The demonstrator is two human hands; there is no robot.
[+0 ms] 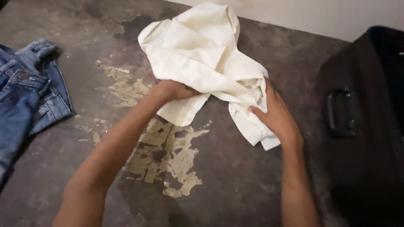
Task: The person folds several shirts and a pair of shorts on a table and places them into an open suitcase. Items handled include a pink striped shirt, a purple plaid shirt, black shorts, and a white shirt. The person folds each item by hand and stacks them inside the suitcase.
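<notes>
A crumpled cream-white cloth (202,54) lies on the worn dark floor (235,176) and stretches toward the far wall. My left hand (174,89) grips its near edge from the left, fingers closed into the fabric. On the right, my right hand (273,111) clutches a bunched fold of the same cloth, thumb on top. A loose corner of the cloth hangs out below my right hand.
Blue denim jeans (29,94) lie heaped at the left edge. A dark suitcase with a handle (343,111) stands at the right. A pale wall (328,14) runs along the back. The floor has patches of flaked paint (168,155).
</notes>
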